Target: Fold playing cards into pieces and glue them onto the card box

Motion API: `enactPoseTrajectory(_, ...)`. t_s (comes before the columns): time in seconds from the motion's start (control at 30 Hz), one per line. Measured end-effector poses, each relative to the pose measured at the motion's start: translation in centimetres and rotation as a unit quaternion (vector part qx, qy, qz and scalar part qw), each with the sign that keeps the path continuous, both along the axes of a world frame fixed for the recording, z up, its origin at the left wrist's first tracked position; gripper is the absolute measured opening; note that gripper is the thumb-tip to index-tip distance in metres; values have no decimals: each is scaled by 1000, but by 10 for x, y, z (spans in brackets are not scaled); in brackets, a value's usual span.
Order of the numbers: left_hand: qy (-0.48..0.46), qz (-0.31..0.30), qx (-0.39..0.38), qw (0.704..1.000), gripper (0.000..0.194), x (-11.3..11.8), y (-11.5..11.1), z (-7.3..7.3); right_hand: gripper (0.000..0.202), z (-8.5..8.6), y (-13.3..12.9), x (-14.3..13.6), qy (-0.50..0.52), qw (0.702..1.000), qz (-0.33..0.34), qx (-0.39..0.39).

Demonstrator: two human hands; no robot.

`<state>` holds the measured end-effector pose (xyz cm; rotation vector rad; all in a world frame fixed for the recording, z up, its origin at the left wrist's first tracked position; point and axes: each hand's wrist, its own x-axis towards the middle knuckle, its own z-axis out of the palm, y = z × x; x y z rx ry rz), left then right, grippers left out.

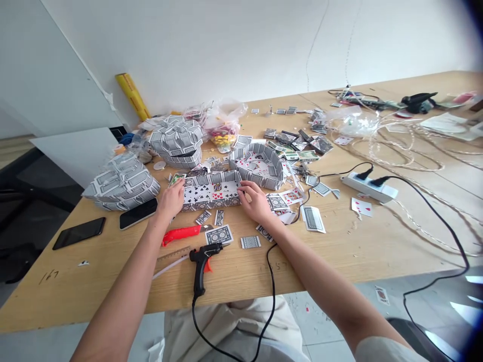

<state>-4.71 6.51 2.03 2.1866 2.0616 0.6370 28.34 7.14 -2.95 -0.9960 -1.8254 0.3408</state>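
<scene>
Bracketing the long card tray (pixel 211 204) are two bare hands: the left hand (pixel 172 199) lies against its left end — whether those fingers grip or merely rest, I cannot tell — while the right hand (pixel 255 202) pinches the right end narrowly between thumb and finger. The tray sits on the wooden table (pixel 347 246), face-up cards lining its floor. Just behind its right end stands a pointed box (pixel 258 177) with card-backed walls. Nearer the person lie a red cutter (pixel 181 235) and a black glue gun (pixel 199 274), with loose cards (pixel 251 242) near them. Off to the right sits a white power strip (pixel 368 187), two plugs in it.
</scene>
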Motion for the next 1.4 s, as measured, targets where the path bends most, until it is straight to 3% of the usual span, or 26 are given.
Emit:
enactPoseTrajectory(0.3,-12,-7,3,1000,49,-2,1,-1,18,-1,0,0,12,1000,-1,-3)
enactPoseTrajectory(0.67,-46,-20,6,999,48,-1,-16,5,17,0,-1,1,30,999,-31,-9)
enactPoseTrajectory(0.87,-67,-37,125,989,29,14,-73,19,18,3,-2,2,28,999,-21,-6)
enactPoseTrajectory(1.07,-39,-105,33,993,23,23,-130,7,17,1,-4,-1,37,999,-26,-22)
enactPoseTrajectory(1.23,-3,-129,-27,991,35,6,-141,-8,16,22,0,13,27,999,-14,-10)
enactPoseTrajectory(1.4,-5,-125,-13,992,28,-8,-143,-16,16,55,4,60,188,974,-122,-39)
